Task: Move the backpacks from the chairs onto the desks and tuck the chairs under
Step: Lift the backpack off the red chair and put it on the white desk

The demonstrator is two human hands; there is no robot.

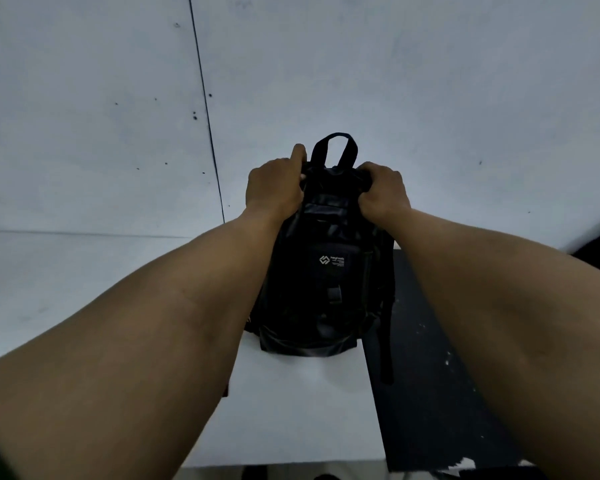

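Note:
A black backpack (326, 282) with a small white logo stands on the white desk top (302, 403) in the middle of the head view. Its carry loop sticks up at the top. My left hand (274, 187) grips the bag's top left corner. My right hand (383, 188) grips the top right corner. One shoulder strap hangs down the bag's right side over a dark panel. No chair is in view.
A dark, scuffed panel (430, 375) lies to the right of the white desk top. A pale wall (395, 81) with a thin vertical seam rises right behind the bag. The desk's front edge runs along the bottom of the view.

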